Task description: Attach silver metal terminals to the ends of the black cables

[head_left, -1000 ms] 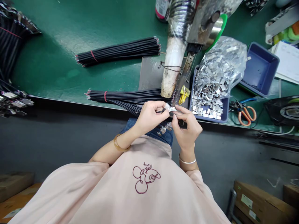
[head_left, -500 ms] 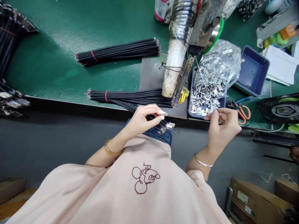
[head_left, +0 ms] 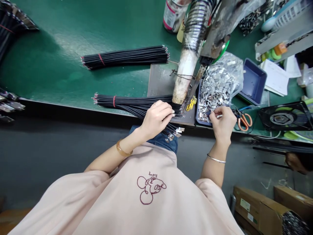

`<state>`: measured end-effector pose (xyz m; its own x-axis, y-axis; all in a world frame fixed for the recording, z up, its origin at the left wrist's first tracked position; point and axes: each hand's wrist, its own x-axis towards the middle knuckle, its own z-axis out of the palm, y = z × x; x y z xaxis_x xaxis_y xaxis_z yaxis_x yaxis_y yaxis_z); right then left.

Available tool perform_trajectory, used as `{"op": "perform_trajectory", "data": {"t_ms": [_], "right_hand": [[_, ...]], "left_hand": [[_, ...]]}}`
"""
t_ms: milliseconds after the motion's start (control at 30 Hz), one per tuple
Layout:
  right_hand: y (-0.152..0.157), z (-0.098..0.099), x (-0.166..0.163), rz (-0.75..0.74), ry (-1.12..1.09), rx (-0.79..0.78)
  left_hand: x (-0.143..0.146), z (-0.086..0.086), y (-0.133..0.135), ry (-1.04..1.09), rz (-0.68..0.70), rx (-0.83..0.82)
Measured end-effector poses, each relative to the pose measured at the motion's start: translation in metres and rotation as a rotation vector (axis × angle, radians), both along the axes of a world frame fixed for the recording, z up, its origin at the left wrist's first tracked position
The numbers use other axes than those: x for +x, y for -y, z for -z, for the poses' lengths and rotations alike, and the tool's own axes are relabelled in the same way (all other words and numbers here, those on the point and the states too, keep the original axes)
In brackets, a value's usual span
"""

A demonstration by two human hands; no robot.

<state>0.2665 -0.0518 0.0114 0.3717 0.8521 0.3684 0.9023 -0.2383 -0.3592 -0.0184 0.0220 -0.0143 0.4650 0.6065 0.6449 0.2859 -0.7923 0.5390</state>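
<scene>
My left hand (head_left: 158,118) is closed on a black cable at the near side of the banded cable bundle (head_left: 137,100), fingertips pressed together close to the cable ends. Below that hand, metal-tipped cable ends (head_left: 176,132) hang over my lap at the table edge. My right hand (head_left: 223,122) pinches at the near rim of a blue tray (head_left: 205,122) of small metal connectors (head_left: 202,112); whatever lies between thumb and fingers is too small to make out. Above the bundle's right end, a white-wrapped hose (head_left: 182,75) comes down beside a soldering iron (head_left: 195,83).
A second banded cable bundle (head_left: 127,56) lies farther back. Right of the connector bag (head_left: 226,75) are another blue tray (head_left: 254,80), orange-handled pliers (head_left: 244,122) and a black fan (head_left: 283,118). A yellow clip-like piece (head_left: 191,103) sits beside the iron.
My left hand has moved up from the hanging cable ends onto the bundle. My right hand has shifted slightly left and up along the connector tray. The view has turned a little.
</scene>
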Motion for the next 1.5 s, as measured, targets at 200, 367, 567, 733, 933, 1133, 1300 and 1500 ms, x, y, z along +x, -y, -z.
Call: {"op": "perform_trajectory", "data": {"t_ms": [200, 367, 567, 733, 933, 1133, 1300, 1500], "right_hand": [[0.020, -0.014, -0.027, 0.016, -0.519, 0.305], [0.027, -0.019, -0.083, -0.052, -0.675, 0.411], [0.026, -0.002, -0.112, -0.060, -0.547, 0.483], [0.028, 0.004, -0.110, -0.068, -0.568, 0.419], [0.029, 0.004, -0.113, -0.085, -0.584, 0.406], [0.032, 0.005, -0.116, -0.097, -0.669, 0.371], [0.031, 0.009, -0.118, -0.160, -0.821, 0.239], [0.027, 0.012, -0.124, -0.232, -0.914, 0.169]], "left_hand": [[0.000, -0.007, 0.005, 0.005, 0.122, 0.035], [0.010, -0.001, 0.002, -0.067, 0.122, 0.016], [0.014, 0.007, 0.004, -0.059, 0.013, -0.018], [0.014, 0.006, 0.010, -0.075, -0.116, 0.039], [0.013, 0.005, 0.009, -0.267, -0.137, 0.138], [0.008, -0.004, 0.013, -0.208, -0.019, 0.119], [0.004, -0.014, 0.017, -0.083, 0.167, -0.103], [0.005, -0.021, 0.011, 0.029, 0.248, -0.530]]}}
